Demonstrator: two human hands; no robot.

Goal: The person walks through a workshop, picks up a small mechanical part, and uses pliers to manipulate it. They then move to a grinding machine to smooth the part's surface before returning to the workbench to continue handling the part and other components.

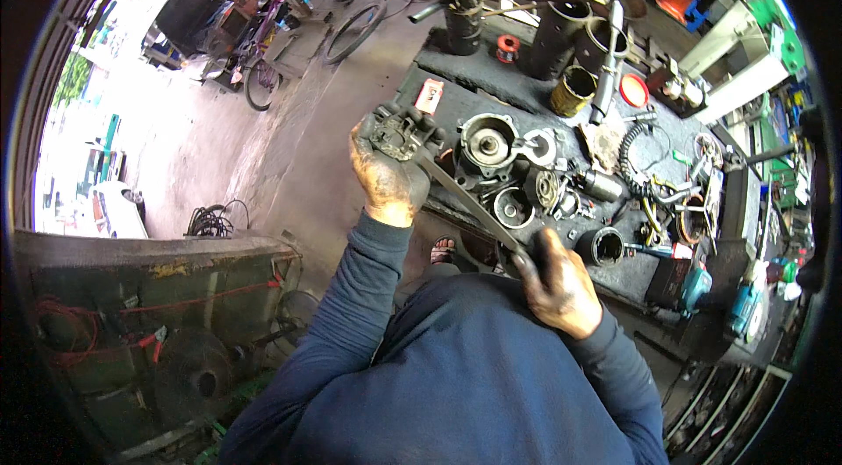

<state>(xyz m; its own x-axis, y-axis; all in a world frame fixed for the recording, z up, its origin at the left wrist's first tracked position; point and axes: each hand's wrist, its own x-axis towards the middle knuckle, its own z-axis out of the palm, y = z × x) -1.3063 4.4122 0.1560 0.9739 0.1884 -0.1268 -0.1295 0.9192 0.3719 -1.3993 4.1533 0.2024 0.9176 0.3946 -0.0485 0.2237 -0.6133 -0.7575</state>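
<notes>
My left hand (390, 162), blackened with grease, is raised palm up at the near left edge of the workbench. Its fingers curl around a dark, dirty metal motor part (396, 137) with an uneven, notched outline. My right hand (561, 285) is closed on the near end of a long, flat metal strip (469, 204) that looks like a file. The strip slants up and left, and its far end reaches the side of my left hand by the part. Whether it touches the part is hard to tell.
On the workbench (456, 79) lie an open round motor housing (488, 142), a metal ring housing (513, 207), a black cylinder (601, 246) and a small red-and-white box (429, 96). Tall metal tubes (561, 31) stand at the back. Teal power tools (695, 288) sit at right.
</notes>
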